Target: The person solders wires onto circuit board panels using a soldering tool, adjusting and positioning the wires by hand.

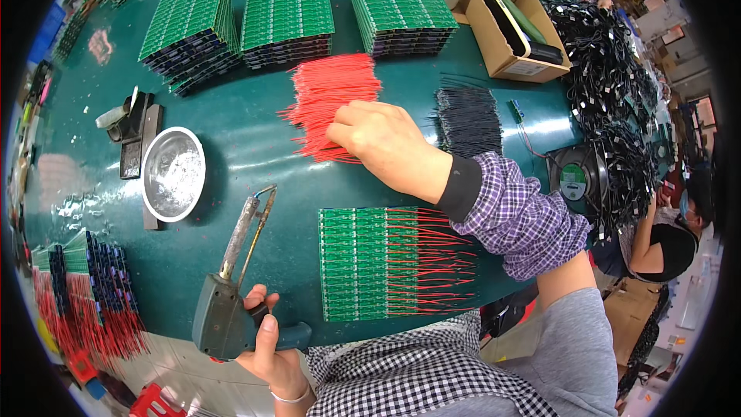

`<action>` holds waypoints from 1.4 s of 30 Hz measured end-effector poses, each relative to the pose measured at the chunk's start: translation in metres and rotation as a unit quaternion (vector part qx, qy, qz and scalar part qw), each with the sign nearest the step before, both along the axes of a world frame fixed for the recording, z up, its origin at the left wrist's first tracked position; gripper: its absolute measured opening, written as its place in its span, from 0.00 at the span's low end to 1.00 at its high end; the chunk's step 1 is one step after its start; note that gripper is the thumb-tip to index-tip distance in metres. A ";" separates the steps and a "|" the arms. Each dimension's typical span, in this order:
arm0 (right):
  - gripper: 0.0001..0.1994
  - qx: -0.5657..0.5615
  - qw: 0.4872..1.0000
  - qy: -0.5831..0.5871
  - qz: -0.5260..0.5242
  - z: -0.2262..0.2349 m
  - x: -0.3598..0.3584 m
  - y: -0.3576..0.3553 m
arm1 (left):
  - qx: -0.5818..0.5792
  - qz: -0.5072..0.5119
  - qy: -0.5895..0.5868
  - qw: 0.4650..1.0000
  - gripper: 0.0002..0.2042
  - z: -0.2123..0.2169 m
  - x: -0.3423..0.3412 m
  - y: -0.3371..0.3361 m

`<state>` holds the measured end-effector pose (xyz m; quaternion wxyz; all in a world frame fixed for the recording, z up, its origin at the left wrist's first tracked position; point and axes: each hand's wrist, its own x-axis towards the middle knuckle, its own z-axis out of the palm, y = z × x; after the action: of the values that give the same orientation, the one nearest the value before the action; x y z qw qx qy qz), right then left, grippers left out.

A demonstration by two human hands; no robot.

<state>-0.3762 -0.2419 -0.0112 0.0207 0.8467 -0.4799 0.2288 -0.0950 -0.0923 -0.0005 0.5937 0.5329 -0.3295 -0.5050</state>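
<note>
My left hand [272, 351] grips a dark soldering gun [218, 315] by its handle. The gun tilts upward, and its bent tip stands over the table, left of a green circuit board panel [353, 262]. Red wires [440, 266] stick out in a row from that panel's right side. Farther off, my right hand [390, 143] rests on a heap of loose red wires [333, 85]. Its fingers are closed on some wires at the heap's right edge, and the fingertips are partly hidden. A bundle of black wires [469, 120] lies just right of this hand.
Stacked green panels [287, 11] line the back. A white bowl [185, 133] and a black stand [137, 127] sit at left, with wired panels [81, 278] nearer. At right are a cardboard box [532, 66], a round fan [573, 181], tangled black cables [610, 100] and a co-worker [668, 239].
</note>
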 end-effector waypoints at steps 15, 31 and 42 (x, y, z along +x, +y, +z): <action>0.04 -0.102 0.991 -0.007 -0.091 0.005 -0.005 -0.034 | 0.000 0.022 -0.010 1.000 0.22 0.004 0.002 -0.001; 0.02 -0.029 0.996 -0.019 -0.086 -0.007 -0.006 -0.058 | -0.003 0.031 -0.015 0.999 0.23 -0.002 0.003 -0.004; 0.02 -0.039 0.995 -0.038 -0.090 -0.002 -0.003 -0.050 | 0.001 0.019 -0.022 1.000 0.21 -0.001 0.003 -0.003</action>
<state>-0.3791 -0.2921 -0.0130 0.0561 0.7897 -0.5450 0.2762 -0.0923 -0.0953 -0.0018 0.5949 0.5508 -0.3319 -0.4822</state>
